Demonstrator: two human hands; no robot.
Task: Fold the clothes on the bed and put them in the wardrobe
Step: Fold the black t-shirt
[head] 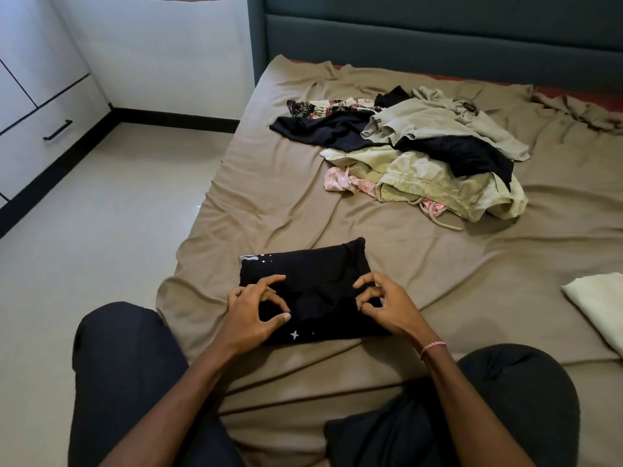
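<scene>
Risk: folded black garment (pixel 303 267) lies on bed (pixel 269 197) before knees. Left hand (pixel 256 310) and right hand (pixel 386 303) curl fingers over its near edge; grip cannot be told. Loose one-sided lift probably springs folds open. Unfolded pile (pixel 421 146) waits beyond.

Home bedroom, bed (pixel 269 203) with padded headboard (pixel 438 38), loose clothes (pixel 421 153), white wardrobe (pixel 40 106), tiled floor (pixel 118 203)

teal padded headboard (pixel 438 38) beside a white wall (pixel 161 45), black skirting (pixel 175 119), glossy pale floor (pixel 101 214).
</scene>
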